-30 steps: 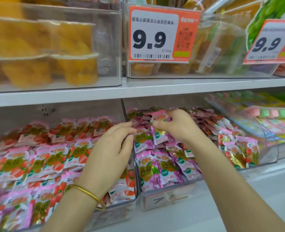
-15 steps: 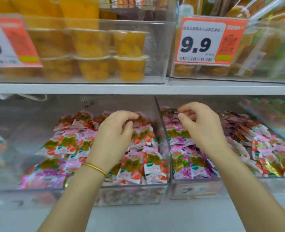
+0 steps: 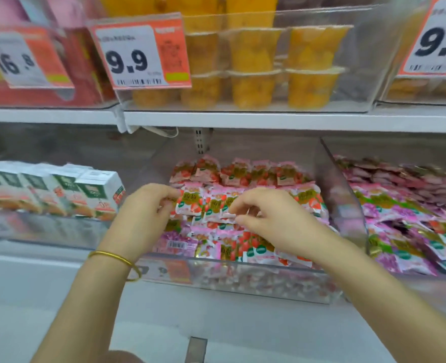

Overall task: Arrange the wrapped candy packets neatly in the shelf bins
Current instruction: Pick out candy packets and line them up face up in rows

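from the head camera: both hands reach into the clear middle bin (image 3: 243, 281), near each other but not touching. the left hand (image 3: 143, 216) and the right hand (image 3: 277, 221) each pinch candy packets (image 3: 208, 205) in the rows lying there.

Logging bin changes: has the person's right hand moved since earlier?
Yes. The right hand crossed leftward past the clear plastic divider, from the purple candy packets to the red strawberry candy packets.
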The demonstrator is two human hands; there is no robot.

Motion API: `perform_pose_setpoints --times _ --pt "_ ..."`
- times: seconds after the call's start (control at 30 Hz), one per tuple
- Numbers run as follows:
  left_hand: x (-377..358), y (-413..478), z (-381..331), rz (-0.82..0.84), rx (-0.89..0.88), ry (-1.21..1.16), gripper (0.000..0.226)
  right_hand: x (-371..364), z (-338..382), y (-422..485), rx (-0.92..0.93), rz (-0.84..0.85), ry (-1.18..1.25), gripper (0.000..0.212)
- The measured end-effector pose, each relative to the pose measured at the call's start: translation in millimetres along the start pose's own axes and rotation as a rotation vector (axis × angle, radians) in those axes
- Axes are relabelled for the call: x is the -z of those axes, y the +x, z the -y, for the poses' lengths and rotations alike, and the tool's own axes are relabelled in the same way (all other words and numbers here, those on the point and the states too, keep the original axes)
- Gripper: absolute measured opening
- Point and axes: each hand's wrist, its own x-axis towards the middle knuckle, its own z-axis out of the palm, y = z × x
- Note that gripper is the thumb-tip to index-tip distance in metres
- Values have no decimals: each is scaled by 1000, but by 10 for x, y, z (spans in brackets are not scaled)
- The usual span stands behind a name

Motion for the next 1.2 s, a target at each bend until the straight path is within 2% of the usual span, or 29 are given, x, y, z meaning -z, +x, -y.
perform_pose_setpoints --times 0.1,0.23,0.33,0.43,0.5,0.63,0.7,0.83,0.93,1.03,1.2 --pt "3 -19 78 87 -47 19 28 -159 148 149 -28 160 -33 21" --pt "69 -14 110 -18 -64 -60 27 -446 375 353 -71 294 -162 41" --pt "110 -24 93 -56 -47 -123 32 -561 496 462 -80 359 -249 43" --pt "128 -29 93 -73 -20 -171 35 -598 490 540 -112 440 -113 31" --pt "138 -31 102 -74 -8 -183 35 -576 452 562 -149 463 39 35" --pt "160 -43 92 -66 29 -228 40 -352 338 548 -221 246 261 18" --pt "165 -54 79 -45 42 -231 40 -219 269 532 -265 150 365 17" --pt "106 -41 99 56 47 -93 30 -113 172 498 -326 128 399 18" --pt "-27 0 129 231 83 101 29 -108 145 463 -393 94 469 17" --pt "-142 11 87 368 181 262 39 -98 141 415 -467 58 685 11" --pt "-257 -5 -66 296 249 414 39 -59 133 336 -509 -28 797 9"
